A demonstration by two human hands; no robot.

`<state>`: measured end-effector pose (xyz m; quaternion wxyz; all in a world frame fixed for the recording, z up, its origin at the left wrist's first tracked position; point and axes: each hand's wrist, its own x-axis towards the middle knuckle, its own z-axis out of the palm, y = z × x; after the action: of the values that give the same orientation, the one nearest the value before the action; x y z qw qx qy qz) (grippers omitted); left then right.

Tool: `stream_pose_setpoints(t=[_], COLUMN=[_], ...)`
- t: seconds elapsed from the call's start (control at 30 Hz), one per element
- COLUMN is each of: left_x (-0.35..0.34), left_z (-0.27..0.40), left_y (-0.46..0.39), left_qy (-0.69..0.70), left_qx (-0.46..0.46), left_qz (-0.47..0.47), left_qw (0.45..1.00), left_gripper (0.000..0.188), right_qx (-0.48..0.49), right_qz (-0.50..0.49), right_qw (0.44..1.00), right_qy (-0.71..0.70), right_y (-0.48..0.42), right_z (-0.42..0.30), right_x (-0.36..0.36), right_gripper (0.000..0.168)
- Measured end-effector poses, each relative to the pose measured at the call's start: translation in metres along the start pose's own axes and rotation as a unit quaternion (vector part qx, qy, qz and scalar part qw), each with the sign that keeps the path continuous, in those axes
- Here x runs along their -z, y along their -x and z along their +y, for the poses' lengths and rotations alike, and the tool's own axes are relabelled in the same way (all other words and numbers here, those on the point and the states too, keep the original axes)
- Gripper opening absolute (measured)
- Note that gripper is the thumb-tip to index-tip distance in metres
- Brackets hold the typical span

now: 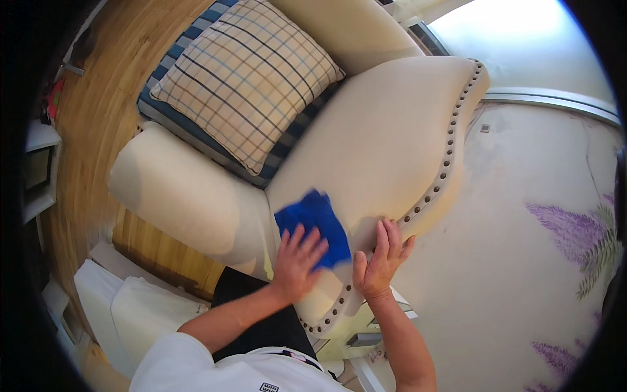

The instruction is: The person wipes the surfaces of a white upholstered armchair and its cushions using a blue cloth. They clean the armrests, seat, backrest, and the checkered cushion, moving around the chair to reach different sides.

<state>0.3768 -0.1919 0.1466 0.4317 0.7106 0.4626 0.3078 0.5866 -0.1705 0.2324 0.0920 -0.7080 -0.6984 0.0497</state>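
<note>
My left hand [299,267] lies with fingers spread on a blue cloth [321,225], pressing it flat against the cream backrest [362,132] of an upholstered armchair. The hand is slightly blurred. To its right, my right hand [382,259] rests on the backrest's curved top edge, beside a row of dark nailheads [443,176], and holds nothing. A plaid cushion [250,78] leans on the striped seat, beyond the cloth.
The rounded armrest [181,191] stands at the left, with wooden floor [103,98] past it. White padded furniture [152,308] is at the lower left. A wall with purple flowers [568,225] runs behind the backrest. A small cabinet [338,345] sits below my right arm.
</note>
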Motion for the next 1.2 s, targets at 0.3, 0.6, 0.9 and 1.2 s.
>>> stream_pose_setpoints(t=[0.3, 0.6, 0.9, 1.2], left_x=[-0.002, -0.02, 0.008, -0.018], left_z=[0.036, -0.03, 0.001, -0.033], left_y=[-0.079, -0.168, 0.007, -0.138], left_qy=[-0.042, 0.019, 0.009, 0.023], left_qx=[-0.088, 0.097, 0.077, 0.073], left_qz=[-0.056, 0.047, 0.001, 0.025], left_qw=[0.994, 0.994, 0.997, 0.997], left_gripper=[0.058, 0.053, 0.063, 0.065], right_qx=[-0.005, -0.005, -0.012, -0.016], right_qz=[0.038, 0.03, 0.037, -0.044], right_qw=[0.998, 0.999, 0.998, 0.998], right_qy=[-0.056, -0.044, -0.051, 0.042], right_y=[0.008, 0.006, 0.006, 0.0], right_z=[0.003, 0.001, 0.003, -0.004], right_x=[-0.002, -0.003, 0.001, 0.004], right_gripper=[0.074, 0.068, 0.063, 0.07])
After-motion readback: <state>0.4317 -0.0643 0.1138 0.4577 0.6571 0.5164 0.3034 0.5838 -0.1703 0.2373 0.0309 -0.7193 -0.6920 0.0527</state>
